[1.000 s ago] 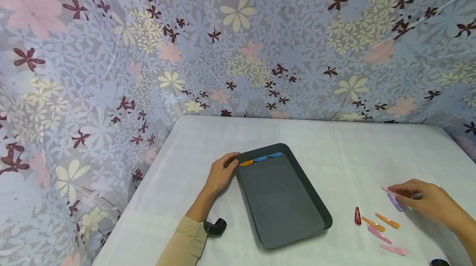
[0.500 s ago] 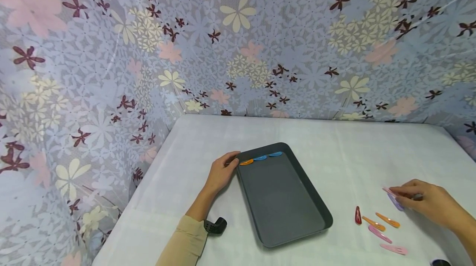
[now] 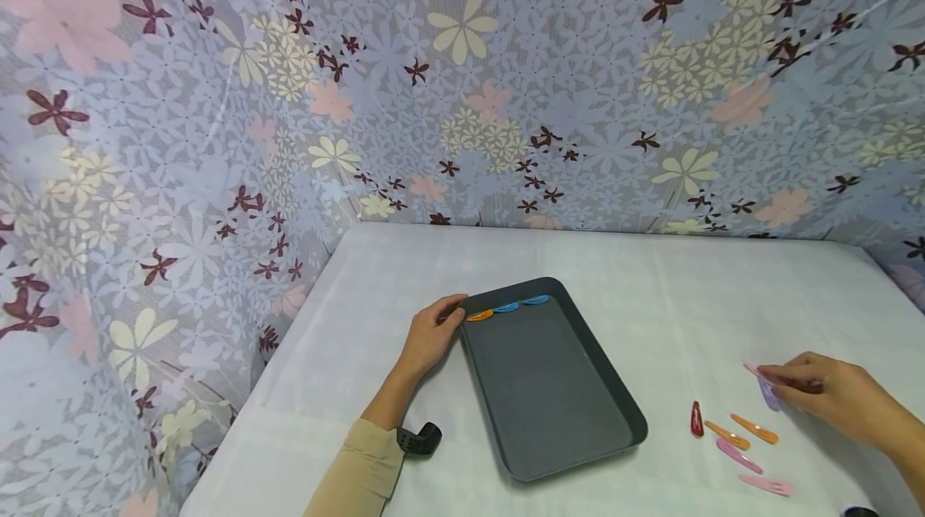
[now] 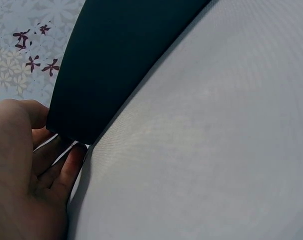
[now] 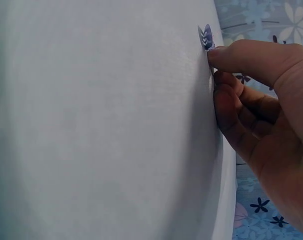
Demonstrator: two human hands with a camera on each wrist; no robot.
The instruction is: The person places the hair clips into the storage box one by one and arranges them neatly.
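A dark grey tray (image 3: 549, 388) lies at an angle on the white-covered table. Along its far edge sit an orange hair clip (image 3: 479, 315) and two blue hair clips (image 3: 507, 307). My left hand (image 3: 432, 336) grips the tray's far left corner, thumb at the rim; the left wrist view shows the fingers (image 4: 71, 167) bent around the corner's outside. At the right, my right hand (image 3: 831, 388) pinches a purple hair clip (image 3: 769, 396) between thumb and fingers; in the right wrist view this clip (image 5: 207, 37) stands out past the thumb tip. A pink clip (image 3: 751, 369) shows beside those fingertips.
Loose hair clips lie between tray and right hand: a dark red one (image 3: 697, 419), two orange ones (image 3: 755, 428), and two pink ones (image 3: 766, 485). A floral cloth (image 3: 462, 99) hangs behind the table (image 3: 686, 284). A black wrist device (image 3: 419, 440) sits on the left forearm.
My right fingers have shifted slightly on the purple clip, which now stands more upright in the head view. The left hand and tray stay where they were.
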